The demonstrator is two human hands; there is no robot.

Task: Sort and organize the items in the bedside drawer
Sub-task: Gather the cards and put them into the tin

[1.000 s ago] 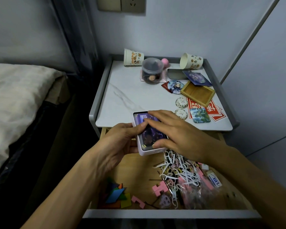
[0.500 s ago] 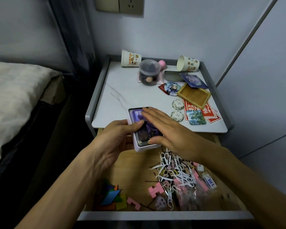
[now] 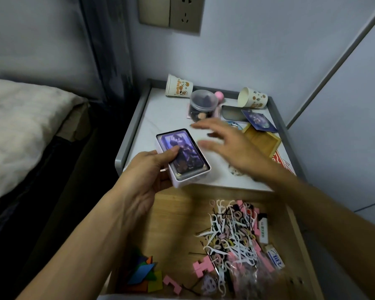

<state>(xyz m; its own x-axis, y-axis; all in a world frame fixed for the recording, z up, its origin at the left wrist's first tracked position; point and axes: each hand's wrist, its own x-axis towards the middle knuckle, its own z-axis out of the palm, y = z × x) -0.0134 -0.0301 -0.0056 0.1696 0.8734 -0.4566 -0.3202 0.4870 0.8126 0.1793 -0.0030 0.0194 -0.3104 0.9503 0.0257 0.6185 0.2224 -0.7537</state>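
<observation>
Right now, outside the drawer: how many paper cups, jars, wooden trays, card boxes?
Paper cups: 2
Clear jar: 1
Wooden tray: 1
Card box, held by the left hand: 1
Total: 5

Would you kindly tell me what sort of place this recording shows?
Most likely a bedroom: a bed with pale bedding lies on the left, next to a small bedside table whose open drawer holds small clutter. A wall socket sits above the table.

Glossy card box [image 3: 187, 148], matt wooden drawer [image 3: 178, 213] — paper cup [image 3: 178, 85], smooth marbled tabletop [image 3: 160, 114]
</observation>
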